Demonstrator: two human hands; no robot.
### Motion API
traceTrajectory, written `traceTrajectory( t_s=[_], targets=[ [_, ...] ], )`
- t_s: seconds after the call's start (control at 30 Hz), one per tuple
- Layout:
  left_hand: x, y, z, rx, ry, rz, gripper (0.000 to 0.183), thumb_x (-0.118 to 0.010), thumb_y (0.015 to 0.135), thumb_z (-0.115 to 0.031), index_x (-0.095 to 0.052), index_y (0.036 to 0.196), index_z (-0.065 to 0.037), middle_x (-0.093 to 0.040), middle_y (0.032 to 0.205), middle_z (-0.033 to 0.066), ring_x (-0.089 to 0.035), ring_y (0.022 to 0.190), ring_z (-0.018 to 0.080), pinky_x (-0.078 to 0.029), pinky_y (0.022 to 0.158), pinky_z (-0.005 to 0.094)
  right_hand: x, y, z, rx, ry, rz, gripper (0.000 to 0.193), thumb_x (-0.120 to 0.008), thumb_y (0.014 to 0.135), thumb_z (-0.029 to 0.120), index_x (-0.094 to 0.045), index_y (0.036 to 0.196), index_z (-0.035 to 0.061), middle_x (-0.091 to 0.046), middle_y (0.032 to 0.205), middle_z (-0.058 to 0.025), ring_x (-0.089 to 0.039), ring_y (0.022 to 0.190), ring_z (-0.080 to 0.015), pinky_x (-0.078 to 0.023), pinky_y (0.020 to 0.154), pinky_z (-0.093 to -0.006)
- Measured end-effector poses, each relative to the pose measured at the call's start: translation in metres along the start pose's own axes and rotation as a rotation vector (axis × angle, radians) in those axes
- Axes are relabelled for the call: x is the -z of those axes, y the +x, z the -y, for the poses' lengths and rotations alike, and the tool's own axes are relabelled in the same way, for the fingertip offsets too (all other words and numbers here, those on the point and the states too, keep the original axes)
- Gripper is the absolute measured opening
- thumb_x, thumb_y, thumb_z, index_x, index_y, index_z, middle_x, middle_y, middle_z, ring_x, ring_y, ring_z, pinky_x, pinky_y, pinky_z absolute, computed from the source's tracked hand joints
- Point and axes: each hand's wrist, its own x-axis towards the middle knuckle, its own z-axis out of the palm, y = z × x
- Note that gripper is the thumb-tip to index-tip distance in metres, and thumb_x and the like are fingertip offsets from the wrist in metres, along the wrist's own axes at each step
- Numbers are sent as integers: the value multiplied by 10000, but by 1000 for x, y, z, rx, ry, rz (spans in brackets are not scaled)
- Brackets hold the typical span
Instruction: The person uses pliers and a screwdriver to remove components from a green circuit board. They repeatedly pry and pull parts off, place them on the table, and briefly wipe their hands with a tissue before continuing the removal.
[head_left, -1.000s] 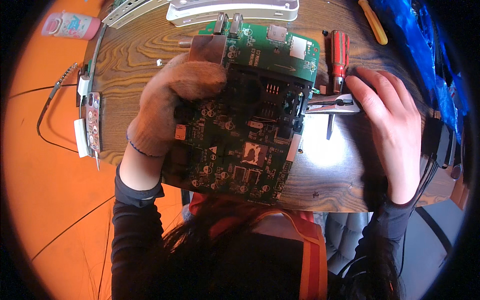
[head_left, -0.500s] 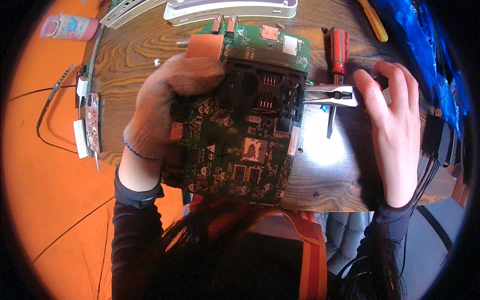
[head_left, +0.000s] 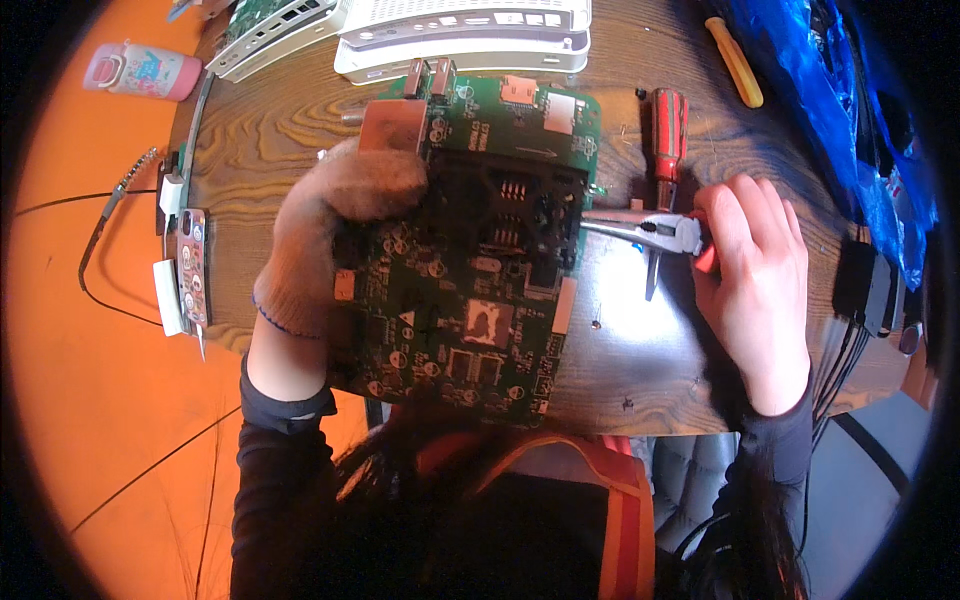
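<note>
Green rectangular circuit board was held above brown wood-grain tabletop | gloved left hand: grip closed on board's left side | bare right hand: grip wrapped round red-handled metal pliers, tips apparently touching board

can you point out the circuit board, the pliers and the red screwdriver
Circuit board [head_left: 452, 290]: head view, on its green face near the middle.
Pliers [head_left: 672, 234]: head view, on the metal head.
Red screwdriver [head_left: 668, 135]: head view, on its handle.
</note>
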Motion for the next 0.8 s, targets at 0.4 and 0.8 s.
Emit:
traceTrajectory(
  t_s=[0.4,0.8],
  targets=[
    [14,-5,3,-111,313,74,353,-621,794,-199,-579,1072,16,-638,931,82,-617,818,146,-489,707,260,-2,-15,9,-222,339,168,160,-573,732,11,-473,855,31,-532,774,-159,-552,764,-368,-450,672,-441],
    [22,-14,10,-181,308,79,273,-563,793,-57,-577,1048,39,-630,881,64,-611,797,158,-487,705,261,31,-7,0,-271,968,657,108,-615,802,59,-508,807,44,-497,617,-89,-534,566,-253,-409,564,-329]
  ],
)
